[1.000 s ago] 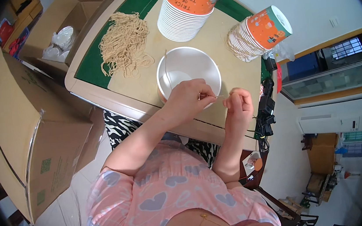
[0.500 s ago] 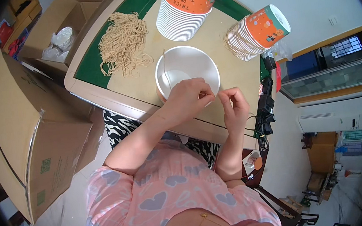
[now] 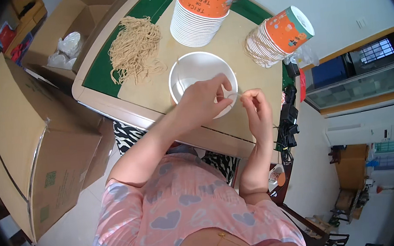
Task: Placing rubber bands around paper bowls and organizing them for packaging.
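Observation:
A white-lined paper bucket [image 3: 200, 65] stands on the table right in front of me, its mouth facing up. A tan cord [image 3: 179, 67] hangs over its far-left rim into the inside. My left hand [image 3: 203, 100] is over the near rim, its thumb and fingers spread apart. Just right of the bucket, my right hand [image 3: 257, 109] pinches a thin end of cord between thumb and fingertips. That end runs toward the near-right rim. Much of the bucket's near side is behind my left hand.
Loose tan cords [image 3: 135, 48] lie heaped at the left. Nested orange-and-white buckets [image 3: 198, 24] stand at the back; another stack [image 3: 265, 43], with cords draped over it, lies tilted at the right. Black power adapters [image 3: 288, 113] line the right edge. Cardboard boxes [image 3: 40, 134] stand left.
My left hand's fingers have opened and come away from the cord end. The right hand has shifted slightly up and still pinches the cord.

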The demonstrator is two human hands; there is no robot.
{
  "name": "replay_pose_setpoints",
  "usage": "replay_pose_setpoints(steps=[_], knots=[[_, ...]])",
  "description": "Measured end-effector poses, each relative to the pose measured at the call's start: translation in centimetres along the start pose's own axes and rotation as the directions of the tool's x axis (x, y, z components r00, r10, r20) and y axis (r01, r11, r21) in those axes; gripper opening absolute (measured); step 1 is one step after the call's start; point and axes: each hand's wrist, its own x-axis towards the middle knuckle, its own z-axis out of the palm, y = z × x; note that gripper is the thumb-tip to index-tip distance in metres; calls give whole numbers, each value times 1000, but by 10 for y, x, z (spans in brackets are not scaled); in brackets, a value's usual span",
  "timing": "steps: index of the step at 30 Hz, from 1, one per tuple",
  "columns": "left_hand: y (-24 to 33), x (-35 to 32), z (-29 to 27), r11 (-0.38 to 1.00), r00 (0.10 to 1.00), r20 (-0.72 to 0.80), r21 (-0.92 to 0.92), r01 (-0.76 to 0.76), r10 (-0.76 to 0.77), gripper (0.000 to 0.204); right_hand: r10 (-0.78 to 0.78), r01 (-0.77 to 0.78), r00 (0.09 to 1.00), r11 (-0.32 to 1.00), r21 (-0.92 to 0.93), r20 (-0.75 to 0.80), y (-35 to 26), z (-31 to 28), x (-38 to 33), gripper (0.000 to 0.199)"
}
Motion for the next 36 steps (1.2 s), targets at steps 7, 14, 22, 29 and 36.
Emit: replay_pose_setpoints(steps=[7, 14, 22, 29, 36], knots=[[-22, -4, -13, 728, 885, 191, 509, -459, 425, 30, -129, 110, 990, 958, -265, -53, -3, 2, 15, 4], [-8, 3, 2, 460, 890, 225, 790, -405, 397, 15, -227, 220, 974, 952, -212, -12, -15, 4, 13, 7], [-16, 6, 7, 498, 873, 270, 736, -459, 406, 15, -46, 41, 997, 996, -74, -62, -13, -1, 8, 20], [-17, 7, 12, 497, 865, 245, 736, -460, 438, 12, -229, 264, 962, 918, -296, 148, -14, -6, 16, 26], [-17, 4, 10, 495, 870, 267, 736, -461, 414, 10, -255, 287, 958, 879, -380, 133, -20, -19, 9, 26]])
